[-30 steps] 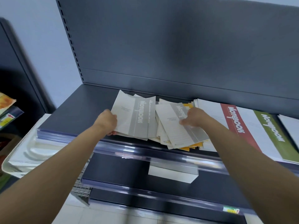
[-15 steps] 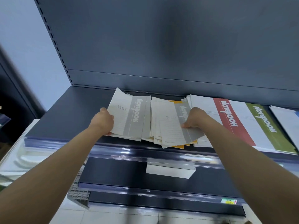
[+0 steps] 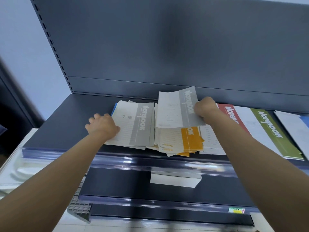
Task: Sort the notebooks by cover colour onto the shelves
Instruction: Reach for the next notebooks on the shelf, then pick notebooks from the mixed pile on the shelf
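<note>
On the dark top shelf [image 3: 66,124] lies a loose pile of notebooks. My right hand [image 3: 204,109] grips a grey-striped notebook [image 3: 177,109] by its right edge and holds it lifted, tilted above the pile. Under it show orange-striped notebooks [image 3: 189,141]. My left hand [image 3: 102,125] rests on the left edge of another grey-striped notebook [image 3: 133,124], which lies flat on a small stack with a blue edge showing beneath. To the right lie a red-striped notebook [image 3: 234,118] and a green-striped notebook [image 3: 274,131].
A further white and blue notebook [image 3: 294,124] lies at the far right of the shelf. Below are two lower shelves, one bearing a white box [image 3: 175,180]. White plastic trays [image 3: 11,168] sit to the left, and a grey perforated piece [image 3: 78,210] hangs beside the lower shelf.
My right hand has lifted a grey-striped notebook up off the pile, uncovering the orange ones. My left hand has slid a little left along the other grey notebook's edge.
</note>
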The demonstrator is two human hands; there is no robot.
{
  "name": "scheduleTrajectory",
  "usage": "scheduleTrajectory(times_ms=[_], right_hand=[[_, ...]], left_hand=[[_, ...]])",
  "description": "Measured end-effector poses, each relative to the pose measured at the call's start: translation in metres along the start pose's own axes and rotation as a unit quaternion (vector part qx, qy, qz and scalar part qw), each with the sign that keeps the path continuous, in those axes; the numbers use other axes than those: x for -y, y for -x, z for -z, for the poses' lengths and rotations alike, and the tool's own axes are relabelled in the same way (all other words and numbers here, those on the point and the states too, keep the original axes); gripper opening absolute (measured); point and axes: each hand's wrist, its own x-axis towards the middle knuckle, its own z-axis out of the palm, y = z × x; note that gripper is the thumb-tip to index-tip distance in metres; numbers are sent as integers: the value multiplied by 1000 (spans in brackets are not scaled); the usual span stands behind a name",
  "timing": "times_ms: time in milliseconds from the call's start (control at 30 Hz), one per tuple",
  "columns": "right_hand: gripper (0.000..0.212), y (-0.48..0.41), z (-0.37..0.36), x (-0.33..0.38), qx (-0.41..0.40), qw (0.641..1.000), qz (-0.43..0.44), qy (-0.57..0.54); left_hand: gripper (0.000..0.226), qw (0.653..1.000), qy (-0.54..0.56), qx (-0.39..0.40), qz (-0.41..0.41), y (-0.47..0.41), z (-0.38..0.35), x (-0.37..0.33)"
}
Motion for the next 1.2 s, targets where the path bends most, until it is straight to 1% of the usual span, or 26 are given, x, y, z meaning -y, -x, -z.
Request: scheduleTrajectory(times_ms=[67, 133, 267, 333, 367, 433, 467, 500, 533, 667, 700, 733, 767, 800, 833, 900, 1000, 1100, 1200], right_hand=[[10, 6, -14, 11, 31, 999, 4, -30], [15, 13, -31, 22, 72, 996, 1, -57], [15, 32, -63, 42, 186, 975, -1, -121], [21, 36, -77, 46, 217, 970, 4, -113], [22, 35, -83, 48, 210, 974, 14, -85], [20, 33, -87, 53, 153, 985, 71, 44], [21, 33, -86, 57, 119, 981, 109, 111], [24, 32, -85, 62, 96, 972, 148, 153], [27, 33, -84, 68, 92, 963, 185, 173], [34, 44, -73, 99, 97, 929, 294, 204], [31, 50, -69, 108, 97, 917, 325, 208], [22, 57, -63, 118, 94, 904, 357, 215], [20, 63, -59, 128, 86, 889, 392, 222], [27, 71, -53, 138, 75, 874, 421, 231], [34, 79, -49, 148, 61, 859, 448, 239], [37, 97, -41, 169, 25, 824, 510, 247], [35, 127, -34, 196, -17, 774, 585, 241], [24, 163, -32, 214, -47, 729, 648, 217], [30, 199, -38, 227, -60, 692, 696, 181]], left_hand=[[53, 1000, 21, 14, 5, -2, 1, 3], [46, 997, 69, 22, -6, -3, 1, 8], [30, 994, 97, -34, -34, 4, 11, 16], [32, 991, 107, -59, -47, 8, 18, 19], [32, 990, 108, -72, -53, 10, 21, 21], [29, 987, 107, -100, -62, 14, 29, 24], [28, 985, 107, -113, -68, 16, 34, 25], [27, 983, 109, -128, -75, 18, 38, 25], [27, 980, 110, -142, -84, 21, 43, 24], [26, 969, 85, -204, -105, 33, 65, 21], [27, 966, 70, -223, -107, 37, 72, 20], [27, 962, 52, -244, -108, 41, 80, 20], [27, 957, 35, -267, -106, 45, 89, 20], [27, 951, 14, -291, -101, 49, 99, 22], [27, 945, -11, -314, -93, 54, 110, 24], [29, 931, -47, -354, -75, 67, 132, 32], [30, 908, -72, -409, -52, 95, 163, 51], [29, 885, -96, -455, -13, 128, 187, 74], [25, 859, -130, -496, 15, 156, 201, 102]])
